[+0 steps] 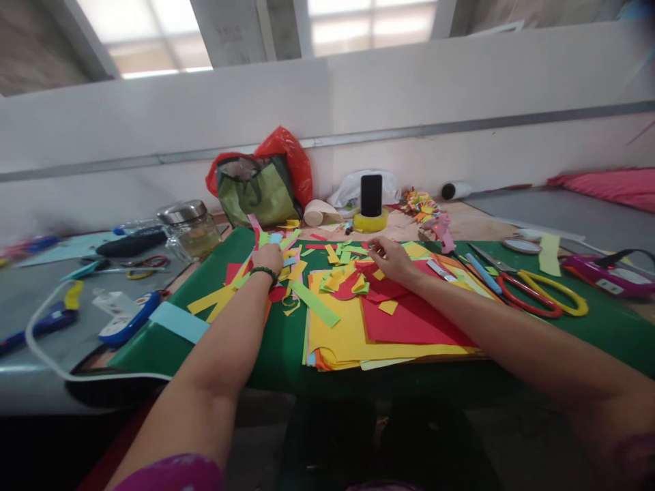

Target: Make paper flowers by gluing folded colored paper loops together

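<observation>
- Left hand (269, 259): positioned on the left half of the green mat (205, 327), back of the hand towards the camera, fingers curled shut. A dark wristband (263, 271) sits on the wrist.
- Strip bundle (279, 240): clamped in the closed left hand. The strips are pink, green, blue and yellow. Their long axes run away from the person towards the far wall, and the free ends fan out beyond the knuckles. One pink strip leans to the left and the others lean to the right.
- Yellow strips (209, 300): flat on the mat just beside the left wrist, long axis diagonal from near-left to far-right.
- Right hand (393, 262): palm down, fingers extended and slightly spread, not closed on any item. The fingertips (372, 249) rest on the loose scraps (345, 279) at the far edge of the red sheet (409, 320).
- Green strip (316, 303): lies flat between the two forearms, long axis diagonal from far-left to near-right, overlapping the yellow sheet stack (338, 337).
- Red sheet: lies on top of the yellow sheet stack, under the right wrist.
- Scissors (537, 293): on the mat to the right of the right arm, yellow and red handles nearest the right edge, blades pointing far-left.
- Glass jar (192, 228): upright, beyond the far-left corner of the mat.
</observation>
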`<action>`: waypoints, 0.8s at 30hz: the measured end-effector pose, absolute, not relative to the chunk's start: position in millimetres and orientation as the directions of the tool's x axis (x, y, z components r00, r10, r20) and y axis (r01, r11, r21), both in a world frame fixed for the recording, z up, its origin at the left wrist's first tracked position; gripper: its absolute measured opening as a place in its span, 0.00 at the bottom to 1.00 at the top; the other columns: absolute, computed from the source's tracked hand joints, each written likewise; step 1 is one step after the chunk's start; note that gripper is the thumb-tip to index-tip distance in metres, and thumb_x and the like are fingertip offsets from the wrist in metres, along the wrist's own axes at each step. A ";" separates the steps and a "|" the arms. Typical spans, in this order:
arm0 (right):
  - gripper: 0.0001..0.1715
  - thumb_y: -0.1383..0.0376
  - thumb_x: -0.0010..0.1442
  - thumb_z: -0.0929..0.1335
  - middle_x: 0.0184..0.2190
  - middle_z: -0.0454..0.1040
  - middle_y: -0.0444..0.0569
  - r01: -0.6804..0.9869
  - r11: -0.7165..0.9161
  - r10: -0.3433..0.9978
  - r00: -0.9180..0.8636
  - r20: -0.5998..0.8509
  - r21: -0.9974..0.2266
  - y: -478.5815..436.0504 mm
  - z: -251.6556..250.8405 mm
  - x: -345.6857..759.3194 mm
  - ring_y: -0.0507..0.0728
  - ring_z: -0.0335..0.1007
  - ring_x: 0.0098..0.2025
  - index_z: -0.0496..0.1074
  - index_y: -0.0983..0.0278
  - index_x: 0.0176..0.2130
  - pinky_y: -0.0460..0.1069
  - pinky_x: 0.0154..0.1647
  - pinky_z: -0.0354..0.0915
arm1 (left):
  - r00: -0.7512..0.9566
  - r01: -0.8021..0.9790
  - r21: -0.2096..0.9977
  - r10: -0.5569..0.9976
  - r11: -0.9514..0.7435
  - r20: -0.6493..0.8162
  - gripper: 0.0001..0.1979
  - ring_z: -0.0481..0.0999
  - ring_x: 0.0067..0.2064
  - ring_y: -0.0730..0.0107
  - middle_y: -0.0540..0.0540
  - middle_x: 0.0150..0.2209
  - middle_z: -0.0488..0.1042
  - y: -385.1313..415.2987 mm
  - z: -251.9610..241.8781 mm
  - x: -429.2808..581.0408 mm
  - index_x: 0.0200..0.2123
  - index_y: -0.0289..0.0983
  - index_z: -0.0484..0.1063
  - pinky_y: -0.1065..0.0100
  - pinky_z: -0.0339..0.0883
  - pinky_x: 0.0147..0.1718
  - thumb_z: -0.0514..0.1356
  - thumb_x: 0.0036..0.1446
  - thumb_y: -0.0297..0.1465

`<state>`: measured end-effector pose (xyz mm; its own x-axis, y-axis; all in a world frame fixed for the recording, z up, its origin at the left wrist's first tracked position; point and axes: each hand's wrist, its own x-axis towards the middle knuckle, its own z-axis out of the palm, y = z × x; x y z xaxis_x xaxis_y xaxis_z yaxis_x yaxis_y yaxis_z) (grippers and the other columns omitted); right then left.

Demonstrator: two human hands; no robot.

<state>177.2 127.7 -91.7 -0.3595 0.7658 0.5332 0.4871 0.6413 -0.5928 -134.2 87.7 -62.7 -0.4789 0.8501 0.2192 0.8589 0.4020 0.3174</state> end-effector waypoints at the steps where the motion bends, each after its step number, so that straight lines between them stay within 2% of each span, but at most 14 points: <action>1: 0.12 0.67 0.56 0.64 0.32 0.74 0.49 0.485 0.647 0.761 -0.363 0.537 -0.589 127.6 -91.6 177.4 0.54 0.68 0.30 0.71 0.65 0.41 0.49 0.34 0.64 | -0.481 0.853 0.345 0.846 0.392 0.229 0.10 0.75 0.50 0.45 0.33 0.44 0.79 86.1 -61.0 -134.4 0.34 0.36 0.80 0.52 0.65 0.49 0.59 0.52 0.29; 4: 0.12 0.67 0.55 0.64 0.32 0.75 0.50 0.491 0.640 0.766 -0.356 0.535 -0.590 126.5 -90.4 177.8 0.54 0.67 0.29 0.71 0.65 0.41 0.49 0.33 0.64 | -0.492 0.823 0.456 0.827 0.339 0.273 0.06 0.75 0.49 0.45 0.35 0.41 0.80 80.5 -53.9 -137.1 0.28 0.36 0.79 0.54 0.65 0.48 0.61 0.50 0.29; 7: 0.12 0.67 0.55 0.64 0.31 0.74 0.49 0.491 0.637 0.769 -0.351 0.535 -0.594 125.7 -89.3 177.6 0.54 0.67 0.29 0.71 0.65 0.40 0.49 0.33 0.63 | -0.494 0.766 0.600 0.808 0.231 0.321 0.04 0.76 0.47 0.50 0.39 0.37 0.81 76.2 -45.8 -139.3 0.27 0.36 0.77 0.59 0.67 0.46 0.62 0.49 0.31; 10: 0.12 0.66 0.55 0.64 0.30 0.74 0.49 0.480 0.647 0.760 -0.349 0.548 -0.592 125.7 -89.1 177.4 0.54 0.67 0.29 0.71 0.65 0.39 0.49 0.33 0.63 | -0.468 0.652 0.754 0.822 0.073 0.325 0.09 0.78 0.41 0.59 0.42 0.36 0.81 74.1 -39.7 -134.9 0.29 0.35 0.75 0.65 0.69 0.40 0.62 0.50 0.35; 13: 0.12 0.66 0.54 0.64 0.29 0.73 0.48 0.456 0.660 0.749 -0.346 0.565 -0.596 125.4 -88.8 177.7 0.54 0.66 0.29 0.72 0.64 0.39 0.48 0.33 0.63 | -0.386 0.496 0.866 0.877 -0.065 0.286 0.14 0.79 0.37 0.66 0.41 0.39 0.80 70.9 -35.3 -123.8 0.32 0.35 0.72 0.68 0.70 0.35 0.62 0.50 0.40; 16: 0.11 0.65 0.56 0.63 0.29 0.74 0.47 0.434 0.666 0.745 -0.336 0.576 -0.607 123.8 -87.5 177.6 0.54 0.66 0.28 0.71 0.64 0.39 0.48 0.32 0.62 | -0.281 0.346 0.927 0.926 -0.146 0.251 0.17 0.78 0.33 0.71 0.42 0.39 0.81 65.2 -31.3 -111.6 0.30 0.36 0.70 0.69 0.71 0.34 0.66 0.44 0.43; 20: 0.11 0.61 0.59 0.62 0.28 0.73 0.47 0.410 0.658 0.753 -0.334 0.567 -0.632 120.5 -84.8 176.1 0.54 0.66 0.28 0.71 0.63 0.36 0.49 0.33 0.62 | -0.158 0.047 0.972 0.959 -0.232 0.237 0.20 0.75 0.29 0.74 0.48 0.31 0.79 58.1 -27.3 -98.7 0.26 0.35 0.72 0.71 0.70 0.33 0.74 0.32 0.40; 22: 0.14 0.58 0.60 0.61 0.28 0.73 0.47 0.397 0.660 0.751 -0.336 0.568 -0.638 119.0 -83.3 175.4 0.55 0.67 0.29 0.70 0.63 0.36 0.49 0.33 0.62 | -0.128 0.034 0.959 0.950 -0.283 0.285 0.19 0.75 0.29 0.74 0.50 0.26 0.77 55.7 -26.3 -92.9 0.26 0.35 0.75 0.71 0.69 0.33 0.75 0.31 0.39; 24: 0.16 0.56 0.61 0.60 0.28 0.73 0.47 0.387 0.664 0.747 -0.342 0.570 -0.639 117.8 -81.7 175.1 0.55 0.68 0.29 0.70 0.62 0.36 0.49 0.33 0.62 | -0.113 0.096 0.937 0.931 -0.336 0.346 0.17 0.74 0.28 0.74 0.50 0.25 0.77 53.3 -25.5 -86.8 0.25 0.35 0.77 0.71 0.69 0.32 0.74 0.34 0.39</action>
<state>175.1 117.8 -81.7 -0.3421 0.7473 0.5697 0.3875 0.6645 -0.6390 -86.8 53.3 -25.5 -0.1127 0.9314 0.3460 0.0964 -0.3363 0.9368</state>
